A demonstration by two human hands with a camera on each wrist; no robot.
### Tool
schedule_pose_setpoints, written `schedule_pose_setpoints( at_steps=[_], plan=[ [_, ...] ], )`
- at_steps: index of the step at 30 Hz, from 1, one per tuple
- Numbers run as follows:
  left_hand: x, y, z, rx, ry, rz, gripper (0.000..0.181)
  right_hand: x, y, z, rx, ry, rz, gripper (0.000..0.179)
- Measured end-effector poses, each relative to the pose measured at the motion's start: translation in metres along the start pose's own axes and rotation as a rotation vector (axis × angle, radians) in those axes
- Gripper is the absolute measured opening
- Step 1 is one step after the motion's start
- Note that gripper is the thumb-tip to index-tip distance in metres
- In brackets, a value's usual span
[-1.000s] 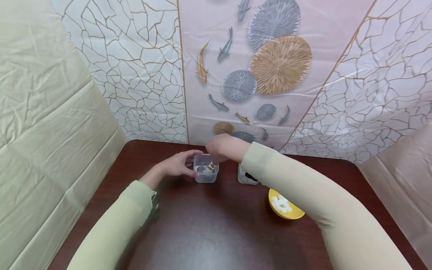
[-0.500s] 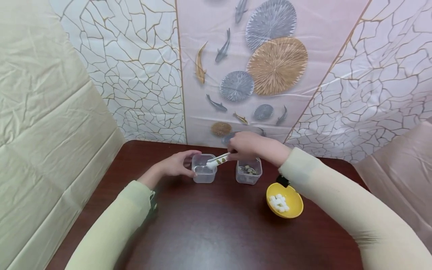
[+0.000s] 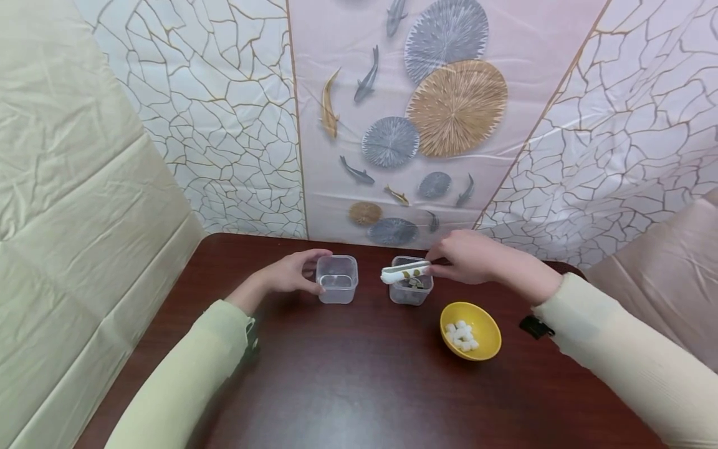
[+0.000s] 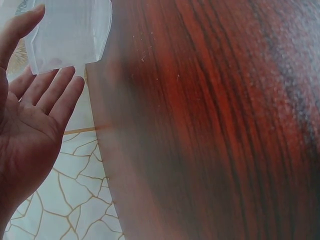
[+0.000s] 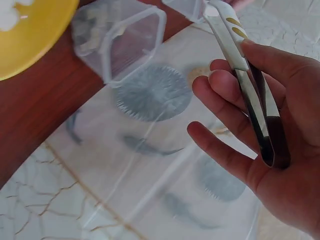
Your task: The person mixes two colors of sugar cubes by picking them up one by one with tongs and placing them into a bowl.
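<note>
My left hand (image 3: 291,273) holds the left side of a clear plastic container (image 3: 338,294), thumb at its near corner and fingers behind. In the left wrist view, the thumb and fingertips of this hand (image 4: 37,120) lie against the container's walls. My right hand (image 3: 468,254) grips metal tongs (image 3: 404,272) with white, leaf-marked ends, held tilted above a second clear container (image 3: 405,297). Small grey-green cubes lie inside that one, partly hidden by the tongs. Whether the tongs' tips hold anything cannot be seen. The right wrist view shows the tongs (image 5: 245,75) between thumb and fingers.
A yellow bowl (image 3: 487,333) with several small white pieces (image 3: 461,337) stands right of the containers, nearer to me. All sit on a dark red-brown table (image 3: 336,386). Patterned cloth (image 3: 387,100) hangs behind the table's far edge. A black band (image 3: 535,326) hangs by the right sleeve.
My right hand has moved right, carrying the tongs out of the left container to above the second one, whose cubes have come into view. The left hand stays at its container.
</note>
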State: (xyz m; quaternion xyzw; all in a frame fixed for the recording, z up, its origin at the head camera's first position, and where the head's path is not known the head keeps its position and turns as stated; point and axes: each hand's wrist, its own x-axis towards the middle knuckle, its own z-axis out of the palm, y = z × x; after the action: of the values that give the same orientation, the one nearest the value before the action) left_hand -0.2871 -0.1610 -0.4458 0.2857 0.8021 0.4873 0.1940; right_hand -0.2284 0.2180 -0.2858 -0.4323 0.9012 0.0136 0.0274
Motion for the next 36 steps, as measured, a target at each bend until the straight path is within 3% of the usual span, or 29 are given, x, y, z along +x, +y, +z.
schedule_pose_setpoints(
  at_steps=[12,20,27,36],
  plan=[
    [0.0,-0.003,-0.001,0.001,-0.009,-0.004,0.087,-0.077,0.01,0.01,0.015,0.047,0.102,0.006],
    [0.001,-0.002,-0.002,0.012,-0.014,-0.009,0.087,-0.124,0.018,0.036,0.039,0.035,0.179,0.007],
    [0.002,-0.001,-0.003,0.022,-0.021,-0.01,0.088,-0.137,0.024,0.061,0.054,-0.031,0.235,0.014],
    [-0.004,0.0,-0.005,0.031,-0.025,-0.003,0.098,-0.144,0.024,0.066,0.073,-0.034,0.299,0.019]
  ],
)
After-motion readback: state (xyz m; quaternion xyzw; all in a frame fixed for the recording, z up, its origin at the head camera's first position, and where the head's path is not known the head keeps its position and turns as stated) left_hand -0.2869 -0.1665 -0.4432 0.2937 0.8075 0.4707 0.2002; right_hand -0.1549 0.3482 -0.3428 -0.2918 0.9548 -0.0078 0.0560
